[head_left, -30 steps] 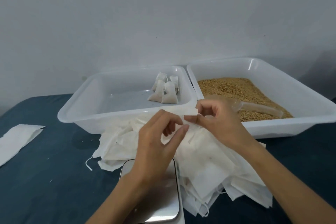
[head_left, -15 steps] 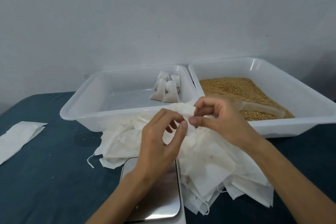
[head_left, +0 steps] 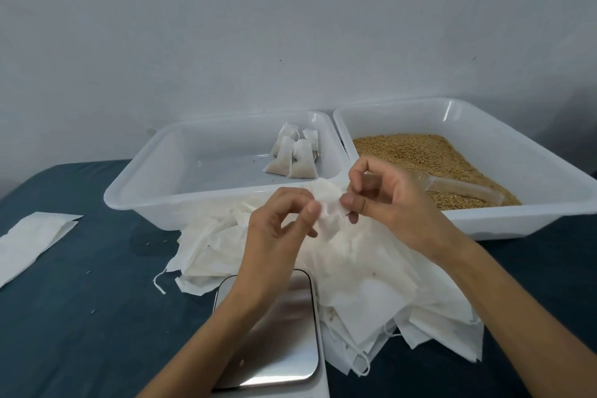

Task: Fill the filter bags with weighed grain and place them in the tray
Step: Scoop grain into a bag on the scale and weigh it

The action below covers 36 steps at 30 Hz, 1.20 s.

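My left hand and my right hand both pinch one small white filter bag between them, held above a loose pile of empty filter bags. Behind the hands stands a white tray with several filled bags in its back right corner. To its right a second white tray holds brown grain and a clear plastic scoop. A steel-topped scale sits under my left wrist.
A flat white sheet or bag lies on the dark blue tabletop at the far left. A plain grey wall rises close behind both trays.
Both hands have drawn the pinched bag up from the pile and worked its top; the fingers shifted slightly. The view moved a little closer to the trays.
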Each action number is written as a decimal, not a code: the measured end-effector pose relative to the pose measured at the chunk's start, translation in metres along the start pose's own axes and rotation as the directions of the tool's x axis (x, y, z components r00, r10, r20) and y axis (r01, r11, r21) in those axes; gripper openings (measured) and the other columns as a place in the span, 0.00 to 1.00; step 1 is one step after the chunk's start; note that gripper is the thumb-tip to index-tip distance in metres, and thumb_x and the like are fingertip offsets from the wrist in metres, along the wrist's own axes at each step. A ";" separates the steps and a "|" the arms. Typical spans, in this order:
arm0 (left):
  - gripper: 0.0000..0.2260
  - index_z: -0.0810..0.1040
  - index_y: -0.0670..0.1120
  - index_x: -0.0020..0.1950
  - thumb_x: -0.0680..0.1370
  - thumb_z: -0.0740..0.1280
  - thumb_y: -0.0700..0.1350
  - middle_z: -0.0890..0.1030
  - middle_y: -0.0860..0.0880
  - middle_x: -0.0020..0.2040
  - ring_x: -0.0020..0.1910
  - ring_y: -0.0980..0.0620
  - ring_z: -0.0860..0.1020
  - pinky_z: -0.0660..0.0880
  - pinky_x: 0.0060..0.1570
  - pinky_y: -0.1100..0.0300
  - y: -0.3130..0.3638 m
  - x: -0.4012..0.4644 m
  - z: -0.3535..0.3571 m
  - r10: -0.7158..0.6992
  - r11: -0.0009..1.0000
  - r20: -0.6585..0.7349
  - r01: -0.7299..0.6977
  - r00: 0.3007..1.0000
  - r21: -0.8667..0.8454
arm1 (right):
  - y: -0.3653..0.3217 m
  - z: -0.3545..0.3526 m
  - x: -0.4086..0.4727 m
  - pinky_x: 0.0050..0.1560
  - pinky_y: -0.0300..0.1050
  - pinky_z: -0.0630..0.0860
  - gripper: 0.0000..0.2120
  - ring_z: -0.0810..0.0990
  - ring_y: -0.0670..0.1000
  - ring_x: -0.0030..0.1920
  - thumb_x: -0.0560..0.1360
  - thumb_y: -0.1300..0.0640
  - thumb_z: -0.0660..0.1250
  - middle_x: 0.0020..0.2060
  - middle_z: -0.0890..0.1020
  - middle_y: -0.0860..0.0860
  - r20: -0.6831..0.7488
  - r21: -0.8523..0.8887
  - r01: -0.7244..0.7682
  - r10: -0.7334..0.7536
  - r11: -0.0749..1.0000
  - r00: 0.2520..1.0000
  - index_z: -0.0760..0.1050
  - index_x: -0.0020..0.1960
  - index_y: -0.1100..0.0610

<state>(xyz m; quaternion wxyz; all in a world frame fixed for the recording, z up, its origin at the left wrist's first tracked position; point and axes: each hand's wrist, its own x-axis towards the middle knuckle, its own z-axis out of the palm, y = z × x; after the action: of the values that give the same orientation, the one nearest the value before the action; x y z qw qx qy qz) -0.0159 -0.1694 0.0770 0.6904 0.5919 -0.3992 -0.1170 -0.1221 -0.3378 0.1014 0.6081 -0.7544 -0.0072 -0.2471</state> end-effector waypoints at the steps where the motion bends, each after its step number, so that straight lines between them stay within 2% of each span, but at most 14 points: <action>1: 0.12 0.81 0.39 0.43 0.81 0.69 0.46 0.80 0.47 0.46 0.45 0.51 0.78 0.79 0.44 0.56 0.001 0.001 -0.001 -0.018 0.999 -0.007 0.018 1.000 -0.036 | 0.000 0.000 0.000 0.46 0.41 0.77 0.09 0.80 0.52 0.36 0.76 0.62 0.72 0.35 0.79 0.53 0.000 -0.021 0.010 -0.010 1.000 1.000 0.71 0.45 0.59; 4: 0.13 0.81 0.40 0.44 0.79 0.67 0.49 0.80 0.50 0.45 0.45 0.50 0.78 0.79 0.46 0.55 0.003 0.000 0.000 -0.049 0.997 -0.019 0.048 0.999 -0.061 | 0.003 0.006 -0.001 0.47 0.42 0.78 0.04 0.81 0.52 0.36 0.79 0.63 0.70 0.37 0.81 0.53 -0.002 -0.167 0.059 -0.060 0.984 0.998 0.79 0.49 0.54; 7: 0.13 0.83 0.42 0.44 0.78 0.68 0.51 0.81 0.49 0.48 0.46 0.51 0.79 0.79 0.46 0.59 0.004 -0.001 0.002 -0.075 0.995 -0.070 0.070 0.995 -0.072 | 0.004 0.011 -0.001 0.47 0.45 0.78 0.04 0.81 0.54 0.35 0.79 0.63 0.70 0.37 0.82 0.52 -0.045 -0.203 0.101 -0.112 0.974 0.993 0.79 0.49 0.55; 10: 0.14 0.86 0.42 0.49 0.78 0.68 0.53 0.83 0.44 0.56 0.52 0.47 0.81 0.80 0.49 0.59 0.003 0.000 -0.002 -0.120 0.988 -0.103 0.108 0.987 -0.109 | 0.005 0.009 -0.002 0.48 0.50 0.79 0.07 0.81 0.54 0.34 0.79 0.67 0.68 0.38 0.81 0.50 -0.051 -0.225 0.107 -0.122 0.968 0.991 0.77 0.45 0.56; 12: 0.13 0.86 0.44 0.48 0.79 0.69 0.53 0.83 0.47 0.59 0.56 0.46 0.81 0.80 0.52 0.58 0.003 -0.001 -0.003 -0.134 0.987 -0.090 0.125 0.987 -0.103 | 0.006 0.010 -0.004 0.48 0.48 0.79 0.11 0.81 0.52 0.34 0.80 0.67 0.67 0.40 0.83 0.47 -0.043 -0.282 0.103 -0.119 0.954 0.992 0.81 0.44 0.54; 15: 0.09 0.84 0.49 0.42 0.79 0.73 0.53 0.81 0.53 0.61 0.62 0.51 0.80 0.77 0.56 0.63 0.002 -0.001 -0.002 -0.054 0.998 -0.097 0.057 0.994 0.024 | 0.007 0.012 -0.005 0.43 0.47 0.80 0.09 0.80 0.52 0.33 0.80 0.64 0.68 0.42 0.85 0.47 -0.048 -0.319 0.091 -0.112 0.943 0.993 0.84 0.49 0.52; 19: 0.08 0.84 0.52 0.42 0.79 0.73 0.53 0.77 0.55 0.64 0.68 0.50 0.76 0.73 0.67 0.53 -0.004 -0.003 -0.001 0.055 0.981 -0.065 -0.042 0.996 0.190 | 0.005 0.012 -0.004 0.43 0.48 0.79 0.07 0.80 0.51 0.35 0.80 0.55 0.67 0.39 0.83 0.47 -0.055 -0.297 0.070 -0.090 0.952 0.994 0.84 0.53 0.48; 21: 0.07 0.84 0.53 0.43 0.78 0.72 0.53 0.76 0.56 0.66 0.72 0.54 0.73 0.68 0.69 0.60 -0.003 -0.004 -0.001 0.090 0.963 -0.033 -0.079 0.995 0.256 | 0.004 0.011 -0.005 0.45 0.43 0.78 0.09 0.81 0.49 0.39 0.79 0.45 0.68 0.41 0.84 0.46 -0.046 -0.264 0.037 -0.051 0.964 0.998 0.84 0.51 0.48; 23: 0.06 0.84 0.53 0.45 0.78 0.72 0.53 0.76 0.56 0.68 0.74 0.53 0.72 0.67 0.70 0.61 -0.003 -0.005 0.000 0.146 0.931 0.023 -0.145 0.989 0.334 | 0.003 0.010 -0.005 0.50 0.44 0.77 0.12 0.81 0.51 0.44 0.76 0.44 0.72 0.44 0.83 0.48 -0.021 -0.242 0.033 -0.040 0.970 0.999 0.83 0.49 0.53; 25: 0.04 0.83 0.52 0.49 0.79 0.75 0.50 0.78 0.55 0.64 0.70 0.51 0.75 0.71 0.68 0.55 -0.006 -0.006 0.002 0.172 0.924 0.046 -0.177 0.984 0.338 | 0.003 0.008 -0.003 0.53 0.45 0.77 0.11 0.80 0.54 0.45 0.73 0.52 0.75 0.45 0.81 0.52 -0.028 -0.188 0.063 -0.069 0.980 0.997 0.82 0.45 0.61; 28: 0.13 0.74 0.53 0.54 0.77 0.76 0.43 0.82 0.50 0.53 0.53 0.45 0.82 0.80 0.56 0.46 -0.005 -0.005 0.000 0.056 0.991 -0.027 -0.052 0.998 0.124 | 0.002 0.003 -0.002 0.51 0.39 0.77 0.10 0.78 0.50 0.46 0.70 0.59 0.75 0.47 0.79 0.50 -0.139 0.018 0.029 -0.026 0.999 0.990 0.80 0.43 0.67; 30: 0.15 0.73 0.52 0.57 0.78 0.75 0.38 0.85 0.45 0.48 0.46 0.40 0.83 0.82 0.47 0.47 -0.002 -0.002 -0.003 -0.040 0.999 -0.060 0.040 0.997 -0.009 | 0.002 0.001 -0.002 0.48 0.42 0.75 0.10 0.75 0.52 0.45 0.69 0.59 0.75 0.47 0.77 0.53 -0.227 0.079 0.005 0.013 0.997 0.974 0.81 0.44 0.66; 33: 0.13 0.77 0.50 0.58 0.79 0.74 0.37 0.86 0.44 0.46 0.45 0.41 0.84 0.83 0.44 0.52 -0.001 0.000 -0.005 -0.054 0.998 -0.102 0.051 0.993 -0.028 | 0.000 0.001 -0.002 0.38 0.42 0.68 0.02 0.69 0.54 0.36 0.72 0.57 0.76 0.36 0.74 0.56 -0.318 0.042 -0.042 0.053 0.998 0.947 0.84 0.43 0.55; 36: 0.16 0.77 0.55 0.60 0.79 0.74 0.38 0.86 0.48 0.48 0.46 0.46 0.84 0.83 0.46 0.55 -0.003 -0.003 -0.002 -0.008 1.000 -0.098 0.011 0.995 0.027 | 0.001 0.003 -0.001 0.27 0.44 0.59 0.04 0.66 0.49 0.26 0.76 0.60 0.72 0.34 0.79 0.47 -0.312 0.079 -0.024 0.048 0.997 0.949 0.80 0.47 0.60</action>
<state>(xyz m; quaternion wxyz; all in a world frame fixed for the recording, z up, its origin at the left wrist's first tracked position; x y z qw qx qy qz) -0.0152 -0.1673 0.0731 0.7003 0.6084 -0.3635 -0.0855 -0.1217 -0.3350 0.0996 0.6335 -0.6824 0.0941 -0.3523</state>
